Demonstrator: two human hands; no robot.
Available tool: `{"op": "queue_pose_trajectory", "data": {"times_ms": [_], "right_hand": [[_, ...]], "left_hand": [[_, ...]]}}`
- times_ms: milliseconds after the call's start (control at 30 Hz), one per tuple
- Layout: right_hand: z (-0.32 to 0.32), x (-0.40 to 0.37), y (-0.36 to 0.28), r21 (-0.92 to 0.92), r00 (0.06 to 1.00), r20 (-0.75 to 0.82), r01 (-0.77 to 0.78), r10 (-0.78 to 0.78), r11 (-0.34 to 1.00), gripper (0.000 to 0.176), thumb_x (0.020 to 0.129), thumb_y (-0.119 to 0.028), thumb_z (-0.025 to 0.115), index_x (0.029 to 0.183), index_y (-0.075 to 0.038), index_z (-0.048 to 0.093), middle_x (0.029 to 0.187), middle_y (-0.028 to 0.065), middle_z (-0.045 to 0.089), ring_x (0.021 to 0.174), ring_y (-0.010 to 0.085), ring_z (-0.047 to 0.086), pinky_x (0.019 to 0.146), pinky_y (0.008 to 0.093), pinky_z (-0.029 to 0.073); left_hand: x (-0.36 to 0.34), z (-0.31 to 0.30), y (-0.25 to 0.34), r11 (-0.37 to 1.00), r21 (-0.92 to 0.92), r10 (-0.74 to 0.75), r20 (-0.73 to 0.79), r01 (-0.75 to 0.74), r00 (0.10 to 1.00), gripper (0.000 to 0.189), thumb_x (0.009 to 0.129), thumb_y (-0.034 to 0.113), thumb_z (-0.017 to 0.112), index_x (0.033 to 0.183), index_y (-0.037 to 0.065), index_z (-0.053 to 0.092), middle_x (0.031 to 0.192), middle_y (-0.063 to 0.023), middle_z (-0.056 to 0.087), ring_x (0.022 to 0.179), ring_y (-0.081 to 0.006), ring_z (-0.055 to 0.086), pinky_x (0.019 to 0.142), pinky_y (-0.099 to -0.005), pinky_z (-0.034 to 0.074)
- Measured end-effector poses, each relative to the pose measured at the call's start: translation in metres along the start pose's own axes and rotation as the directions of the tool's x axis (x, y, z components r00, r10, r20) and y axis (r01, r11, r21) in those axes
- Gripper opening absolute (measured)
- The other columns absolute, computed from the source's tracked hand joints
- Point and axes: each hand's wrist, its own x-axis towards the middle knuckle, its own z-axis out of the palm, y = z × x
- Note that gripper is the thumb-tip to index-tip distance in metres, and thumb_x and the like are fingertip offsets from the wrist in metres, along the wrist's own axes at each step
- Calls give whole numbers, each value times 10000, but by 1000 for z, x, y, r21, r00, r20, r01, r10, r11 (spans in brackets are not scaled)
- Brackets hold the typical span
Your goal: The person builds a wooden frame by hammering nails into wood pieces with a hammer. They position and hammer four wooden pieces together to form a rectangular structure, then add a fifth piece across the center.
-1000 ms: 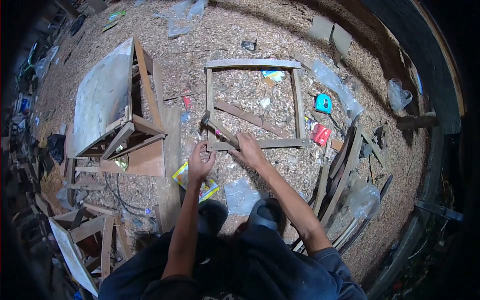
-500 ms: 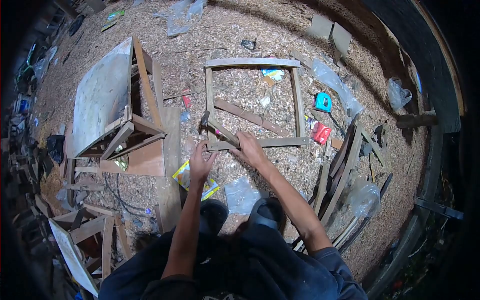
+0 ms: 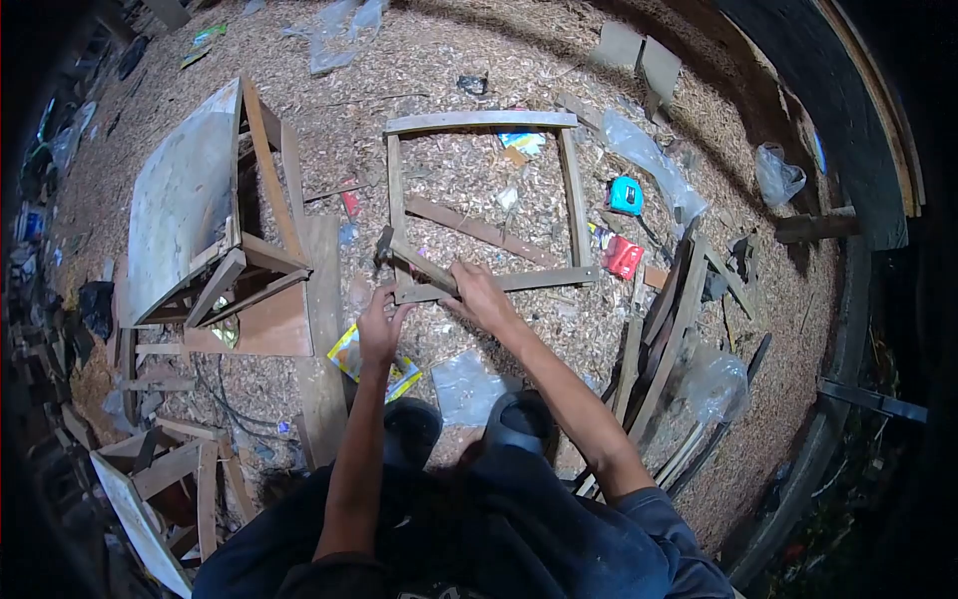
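A rectangular wooden frame (image 3: 482, 121) lies on ground covered with wood shavings. My right hand (image 3: 483, 299) is closed round the wooden handle of a hammer (image 3: 423, 263), whose dark head sits above the frame's near left corner. At that corner, my left hand (image 3: 378, 325) touches the end of the near bar (image 3: 539, 281) with its fingers bent; whether it pinches anything small is too fine to make out. Inside the frame a loose brown slat (image 3: 479, 230) lies at a slant.
A wooden piece with a pale panel (image 3: 186, 190) stands at the left, a similar one (image 3: 138, 514) at lower left. To the right are a teal tape measure (image 3: 626, 196), a red packet (image 3: 623, 258) and stacked wooden strips (image 3: 667, 334). A yellow packet (image 3: 403, 378) lies near my feet.
The whole view has shifted, so the frame and surroundings appear slightly further left. My hands and the hammer keep nearly the same places at the near left corner.
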Motion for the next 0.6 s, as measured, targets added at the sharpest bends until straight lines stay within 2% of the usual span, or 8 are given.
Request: {"op": "queue_pose_trajectory", "data": {"times_ms": [33, 67, 133, 267, 333, 467, 600], "right_hand": [[1, 0, 0, -17, 1000, 0, 3, -3, 1000, 417, 748, -158, 778, 986, -4, 472, 882, 205, 574, 906, 400, 563, 834, 454, 416], [2, -1, 0, -15, 1000, 0, 3, -3, 1000, 417, 748, -158, 778, 986, -4, 472, 882, 205, 574, 906, 400, 563, 834, 454, 416], [0, -1, 0, -5, 1000, -25, 14, -14, 1000, 433, 747, -178, 782, 989, -1, 470, 885, 206, 571, 906, 400, 559, 830, 456, 414], [-2, 0, 0, 24, 1000, -15, 7, -7, 1000, 435, 742, -185, 786, 973, 7, 471, 887, 203, 572, 894, 409, 553, 818, 459, 412], [-8, 3, -4, 27, 1000, 5, -13, 12, 1000, 431, 740, -184, 788, 964, 6, 472, 885, 204, 571, 894, 409, 553, 818, 460, 413], [-9, 3, -5, 29, 1000, 2, -20, 20, 999, 410, 745, -180, 784, 947, 2, 476, 867, 199, 563, 878, 408, 549, 821, 459, 410], [-7, 1, -4, 34, 1000, -9, -3, 4, 999, 401, 755, -178, 776, 961, -3, 480, 862, 188, 557, 863, 401, 544, 821, 455, 406]], "left_hand": [[-1, -1, 2, 1000, 8, 16, -15, -16, 1000, 388, 822, 147, 748, 1149, 24, 580, 1038, -198, 683, 993, -343, 674, 784, -400, 539], [-1, 0, 0, 1000, 9, 16, -15, -16, 1000, 388, 822, 147, 748, 1149, 24, 580, 1038, -198, 683, 993, -343, 674, 784, -400, 539], [0, 0, -5, 999, 53, 1, 2, -1, 1000, 388, 826, 93, 736, 1159, -13, 568, 1069, -181, 681, 1018, -268, 674, 836, -350, 539], [2, -4, -5, 997, 76, 32, 26, -33, 999, 395, 835, 90, 729, 1178, -12, 563, 1077, -181, 682, 1026, -259, 673, 852, -344, 534], [3, -2, -4, 996, -82, 42, -22, -44, 999, 380, 819, 123, 740, 1155, 31, 587, 1017, -199, 686, 971, -329, 684, 789, -378, 530], [3, -3, -4, 998, -68, 5, 4, -5, 1000, 375, 819, 116, 738, 1153, 29, 594, 1010, -198, 689, 982, -327, 682, 791, -374, 530], [2, -6, 1, 998, -28, 60, 4, -60, 998, 357, 815, 117, 741, 1132, 23, 604, 993, -205, 688, 966, -337, 682, 783, -382, 531]]}}
